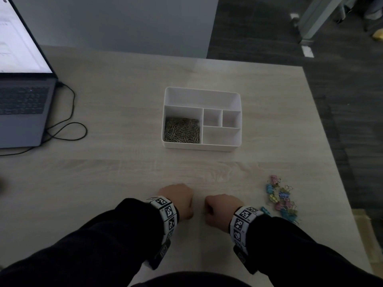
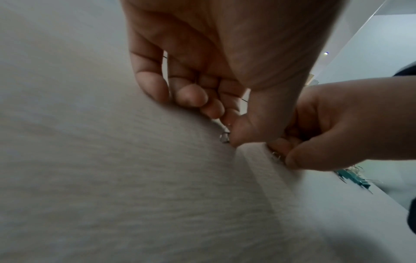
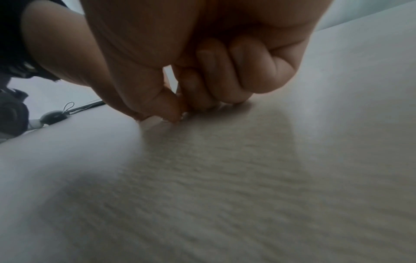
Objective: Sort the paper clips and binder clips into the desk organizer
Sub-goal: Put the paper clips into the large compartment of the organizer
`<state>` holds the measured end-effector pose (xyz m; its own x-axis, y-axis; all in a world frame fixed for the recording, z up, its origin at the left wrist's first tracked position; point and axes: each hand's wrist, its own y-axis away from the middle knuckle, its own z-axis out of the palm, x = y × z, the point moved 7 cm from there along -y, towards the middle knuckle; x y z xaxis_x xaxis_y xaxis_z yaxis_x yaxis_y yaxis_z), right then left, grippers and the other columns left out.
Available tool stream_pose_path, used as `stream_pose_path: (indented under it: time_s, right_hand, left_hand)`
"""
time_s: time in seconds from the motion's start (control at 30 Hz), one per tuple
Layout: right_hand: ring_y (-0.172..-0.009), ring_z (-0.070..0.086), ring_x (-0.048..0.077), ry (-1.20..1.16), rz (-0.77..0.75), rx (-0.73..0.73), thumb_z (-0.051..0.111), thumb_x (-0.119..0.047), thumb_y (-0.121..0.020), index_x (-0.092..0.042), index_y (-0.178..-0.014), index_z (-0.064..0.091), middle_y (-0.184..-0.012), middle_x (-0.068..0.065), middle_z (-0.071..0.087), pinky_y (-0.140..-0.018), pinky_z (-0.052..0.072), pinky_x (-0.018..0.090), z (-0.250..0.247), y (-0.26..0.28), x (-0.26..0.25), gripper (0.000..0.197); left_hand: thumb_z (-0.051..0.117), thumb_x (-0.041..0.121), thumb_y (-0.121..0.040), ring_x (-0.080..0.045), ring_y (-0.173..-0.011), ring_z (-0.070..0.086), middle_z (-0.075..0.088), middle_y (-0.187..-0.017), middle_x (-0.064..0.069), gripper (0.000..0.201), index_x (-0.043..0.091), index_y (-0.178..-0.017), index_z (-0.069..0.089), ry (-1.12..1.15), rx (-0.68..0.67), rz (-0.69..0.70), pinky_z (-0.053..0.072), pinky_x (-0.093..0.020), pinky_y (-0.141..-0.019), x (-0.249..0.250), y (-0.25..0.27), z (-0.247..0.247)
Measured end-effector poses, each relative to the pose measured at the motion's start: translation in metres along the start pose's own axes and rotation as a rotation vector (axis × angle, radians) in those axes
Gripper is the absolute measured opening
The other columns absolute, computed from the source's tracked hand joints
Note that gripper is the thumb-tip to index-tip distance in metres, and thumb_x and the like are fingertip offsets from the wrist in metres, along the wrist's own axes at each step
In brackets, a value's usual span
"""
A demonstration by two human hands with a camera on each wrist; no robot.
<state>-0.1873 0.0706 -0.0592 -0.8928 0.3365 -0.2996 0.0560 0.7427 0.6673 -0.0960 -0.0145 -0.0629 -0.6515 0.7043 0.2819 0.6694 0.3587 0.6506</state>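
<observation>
A white desk organizer [image 1: 202,147] stands mid-table, with a heap of silver paper clips [image 1: 182,131] in its front left compartment; its other compartments look bare. Several coloured binder clips [image 1: 283,200] lie in a pile at the right, also showing as binder clips [image 2: 353,178] in the left wrist view. Both hands are curled knuckles-up on the table near the front edge. My left hand [image 1: 178,200] pinches a small paper clip [image 2: 224,138] against the tabletop. My right hand [image 1: 222,209] pinches silver paper clips [image 2: 278,156] with thumb and fingers, its fingertips [image 3: 178,113] on the wood.
An open laptop [image 1: 22,112] sits at the far left with a black cable [image 1: 70,125] looping beside it. The table's right edge [image 1: 331,162] drops to dark floor just past the binder clips. A small round dark thing [image 3: 54,116] lies on the table far left.
</observation>
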Motion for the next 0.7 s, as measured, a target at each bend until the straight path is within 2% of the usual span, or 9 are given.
stream_pose_path:
  time_s: [0.07, 0.17, 0.23, 0.3, 0.4, 0.47, 0.53, 0.63, 0.7]
  right_hand:
    - [-0.084, 0.057, 0.028, -0.063, -0.023, 0.062, 0.057, -0.037, -0.077, -0.024, -0.078, 0.047, -0.091, 0.004, 0.061, -0.068, 0.039, 0.029, -0.007, 0.0, 0.0, 0.017]
    - [-0.074, 0.053, 0.024, -0.25, -0.019, 0.168, 0.062, -0.029, -0.074, -0.022, -0.073, 0.047, -0.079, 0.0, 0.056, -0.067, 0.046, 0.031, -0.022, -0.001, 0.004, 0.016]
    - [-0.068, 0.053, 0.02, -0.396, 0.03, 0.257, 0.064, -0.024, -0.073, -0.023, -0.072, 0.05, -0.072, -0.002, 0.058, -0.066, 0.048, 0.031, -0.036, -0.004, 0.009, 0.015]
    - [-0.064, 0.054, 0.013, -0.52, 0.064, 0.357, 0.067, -0.02, -0.072, -0.027, -0.072, 0.055, -0.068, -0.005, 0.06, -0.065, 0.046, 0.025, -0.053, -0.011, 0.012, 0.014]
    - [-0.063, 0.055, 0.008, -0.629, 0.061, 0.459, 0.069, -0.017, -0.076, -0.031, -0.077, 0.061, -0.066, -0.009, 0.061, -0.066, 0.047, 0.023, -0.085, -0.029, 0.004, 0.017]
    - [-0.063, 0.056, 0.007, -0.67, 0.049, 0.519, 0.069, -0.017, -0.079, -0.028, -0.08, 0.065, -0.067, -0.011, 0.062, -0.067, 0.049, 0.024, -0.112, -0.039, -0.005, 0.012]
    - [-0.066, 0.061, 0.01, -0.709, 0.024, 0.6, 0.068, -0.019, -0.081, -0.026, -0.08, 0.067, -0.069, -0.01, 0.065, -0.068, 0.054, 0.03, -0.139, -0.043, -0.013, 0.007]
    - [-0.074, 0.067, 0.014, -0.762, 0.016, 0.667, 0.065, -0.023, -0.083, -0.031, -0.08, 0.067, -0.076, -0.009, 0.068, -0.07, 0.058, 0.035, -0.163, -0.043, -0.019, 0.009]
    - [-0.078, 0.068, 0.015, -0.789, 0.03, 0.689, 0.064, -0.026, -0.082, -0.036, -0.077, 0.065, -0.083, -0.01, 0.069, -0.074, 0.058, 0.039, -0.163, -0.038, -0.015, 0.012]
  left_hand:
    - [0.064, 0.04, -0.069, -0.027, -0.085, 0.062, 0.065, -0.096, -0.005, 0.024, 0.019, -0.078, 0.059, 0.071, 0.016, 0.023, 0.048, -0.029, -0.071, -0.005, 0.002, -0.006]
    - [0.068, 0.039, -0.068, -0.022, -0.084, 0.061, 0.064, -0.086, 0.0, 0.021, 0.023, -0.069, 0.054, 0.261, 0.097, -0.004, 0.043, -0.025, -0.07, -0.026, 0.005, -0.022]
    - [0.072, 0.03, -0.067, -0.019, -0.075, 0.062, 0.063, -0.074, 0.005, 0.018, 0.022, -0.066, 0.056, 0.474, 0.189, -0.067, 0.048, -0.026, -0.067, -0.047, 0.005, -0.034]
    - [0.074, 0.02, -0.069, -0.018, -0.061, 0.063, 0.065, -0.066, 0.003, 0.013, 0.019, -0.068, 0.061, 0.759, 0.291, -0.12, 0.057, -0.033, -0.06, -0.065, 0.006, -0.047]
    - [0.075, 0.01, -0.075, -0.018, -0.061, 0.065, 0.07, -0.069, -0.004, 0.014, 0.02, -0.074, 0.065, 1.08, 0.433, -0.162, 0.057, -0.035, -0.056, -0.081, 0.006, -0.077]
    - [0.075, 0.01, -0.077, -0.018, -0.065, 0.066, 0.071, -0.071, -0.005, 0.012, 0.019, -0.075, 0.068, 1.173, 0.526, -0.16, 0.059, -0.037, -0.06, -0.084, 0.006, -0.103]
    - [0.074, 0.011, -0.079, -0.016, -0.068, 0.068, 0.072, -0.075, -0.005, 0.009, 0.019, -0.077, 0.07, 1.226, 0.621, -0.14, 0.061, -0.038, -0.061, -0.084, 0.007, -0.128]
    - [0.071, 0.017, -0.082, -0.016, -0.071, 0.068, 0.074, -0.08, -0.005, 0.005, 0.021, -0.083, 0.073, 1.243, 0.73, -0.107, 0.061, -0.037, -0.061, -0.083, 0.01, -0.152]
    - [0.069, 0.022, -0.084, -0.015, -0.072, 0.068, 0.074, -0.088, -0.003, 0.01, 0.026, -0.091, 0.074, 1.207, 0.754, -0.097, 0.062, -0.037, -0.061, -0.084, 0.012, -0.154]
